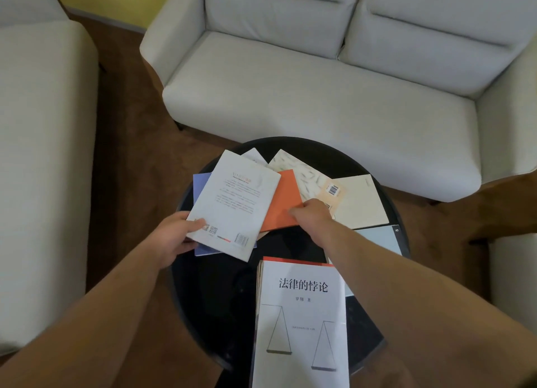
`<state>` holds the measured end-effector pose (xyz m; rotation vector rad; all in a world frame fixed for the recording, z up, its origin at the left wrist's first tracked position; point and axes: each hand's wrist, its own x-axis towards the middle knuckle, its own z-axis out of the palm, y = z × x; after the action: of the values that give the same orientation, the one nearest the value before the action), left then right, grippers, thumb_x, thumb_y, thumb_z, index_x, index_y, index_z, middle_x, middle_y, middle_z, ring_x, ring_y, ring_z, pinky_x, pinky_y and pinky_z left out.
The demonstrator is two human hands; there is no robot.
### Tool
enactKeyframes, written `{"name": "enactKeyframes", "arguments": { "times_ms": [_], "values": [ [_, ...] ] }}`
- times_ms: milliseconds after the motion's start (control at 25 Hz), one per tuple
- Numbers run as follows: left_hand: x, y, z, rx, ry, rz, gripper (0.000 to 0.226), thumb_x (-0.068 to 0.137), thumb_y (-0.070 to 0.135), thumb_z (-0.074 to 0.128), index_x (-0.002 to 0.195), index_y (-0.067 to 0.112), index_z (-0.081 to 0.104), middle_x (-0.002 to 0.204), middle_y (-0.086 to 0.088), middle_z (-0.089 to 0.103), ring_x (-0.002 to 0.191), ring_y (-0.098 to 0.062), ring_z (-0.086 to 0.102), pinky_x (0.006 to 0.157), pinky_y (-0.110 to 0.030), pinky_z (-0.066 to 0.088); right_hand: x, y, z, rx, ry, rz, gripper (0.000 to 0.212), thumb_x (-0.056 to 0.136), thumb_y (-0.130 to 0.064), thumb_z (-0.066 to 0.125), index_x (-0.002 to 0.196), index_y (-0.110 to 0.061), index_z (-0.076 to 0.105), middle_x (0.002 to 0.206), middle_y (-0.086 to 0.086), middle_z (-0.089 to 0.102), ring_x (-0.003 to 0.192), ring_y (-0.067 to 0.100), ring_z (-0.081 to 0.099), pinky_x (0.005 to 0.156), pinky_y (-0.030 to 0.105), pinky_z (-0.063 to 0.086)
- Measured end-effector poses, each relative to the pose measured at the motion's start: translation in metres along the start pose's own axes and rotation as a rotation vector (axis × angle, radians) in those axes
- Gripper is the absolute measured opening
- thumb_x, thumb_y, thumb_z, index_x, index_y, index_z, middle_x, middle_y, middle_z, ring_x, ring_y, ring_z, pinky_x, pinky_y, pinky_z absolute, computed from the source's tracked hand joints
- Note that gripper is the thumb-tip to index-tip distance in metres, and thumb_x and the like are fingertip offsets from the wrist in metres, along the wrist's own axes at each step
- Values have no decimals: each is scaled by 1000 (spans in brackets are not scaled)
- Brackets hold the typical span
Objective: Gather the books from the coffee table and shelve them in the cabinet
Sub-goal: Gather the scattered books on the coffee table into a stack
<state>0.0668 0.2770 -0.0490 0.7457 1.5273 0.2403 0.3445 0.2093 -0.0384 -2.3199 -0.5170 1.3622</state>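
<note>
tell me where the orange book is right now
The orange book lies mid-table in the head view, tucked partly under the white book held by the left hand, with the right hand on its right edge.

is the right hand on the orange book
Yes, the right hand rests on the near right corner of the orange book, while the left hand holds the white book beside it.

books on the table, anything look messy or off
Yes: the books lie fanned at odd angles on the round black table, overlapping. The white book in the left hand covers a lavender one; the right hand rests on the orange book.
</note>
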Motion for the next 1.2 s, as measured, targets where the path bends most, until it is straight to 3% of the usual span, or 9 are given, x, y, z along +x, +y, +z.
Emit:
{"name": "enactKeyframes", "arguments": {
  "times_ms": [160,320,440,520,600,720,880,1040,1200],
  "values": [
    [1,-12,9,-45,32,-6,21,99,14,58,120,6,59,114,-10,73,103,-27,69,86,-48,60,3,0,8,186,-21,68,38,89,-27,71,116,-17,48,108,2,51,102,24,50,92,41,48],
    [-2,-20,18,-116,33,-59,24,101,12,55,124,5,57,118,-13,70,106,-30,68,87,-48,58,4,4,12,293,-46,93,46,89,-20,73,129,-7,54,116,7,58,104,25,55,103,42,51],
    [-10,-20,15,-169,36,-26,24,98,17,61,119,5,62,116,-13,73,107,-30,69,92,-49,57,-4,5,11,285,-124,59,38,92,-21,70,125,-9,55,122,9,62,99,24,60,91,39,52],
    [-24,-19,11,-233,5,-3,27,98,20,61,120,6,62,114,-11,75,109,-30,70,98,-51,54,-15,4,5,406,-256,29,33,98,-18,64,127,-11,49,128,10,61,103,25,64,81,40,56],
    [-43,-19,6,-317,-8,31,28,99,20,58,123,7,60,114,-9,76,110,-29,70,100,-52,52,-34,1,-7,510,-284,-29,29,101,-18,60,127,-14,46,127,9,59,103,25,64,72,40,62],
    [-83,-18,3,-398,-11,103,26,101,20,53,123,10,62,117,-7,75,111,-27,70,97,-47,53,-65,0,-36,595,-181,-143,25,103,-21,57,125,-19,45,118,2,57,101,22,62,67,34,64],
    [-148,-36,10,-430,-10,176,27,103,21,49,124,13,62,117,-7,75,111,-26,70,92,-45,53,-110,20,-89,708,-70,-277,9,104,-21,56,112,-19,53,117,6,63,99,27,70,77,37,64],
    [-192,-75,33,-412,-36,135,26,102,19,49,123,11,62,114,-11,75,109,-32,70,98,-54,51,-148,66,-120,715,0,-289,24,105,-25,54,127,-17,48,118,5,61,101,28,68,77,39,62],
    [-226,-119,71,-483,-57,-19,19,102,11,49,112,3,63,97,-20,77,99,-38,68,77,-48,60,-172,114,-134,655,119,-318,30,103,-30,56,130,-20,46,120,4,60,107,29,66,67,30,61]
  ]
}}
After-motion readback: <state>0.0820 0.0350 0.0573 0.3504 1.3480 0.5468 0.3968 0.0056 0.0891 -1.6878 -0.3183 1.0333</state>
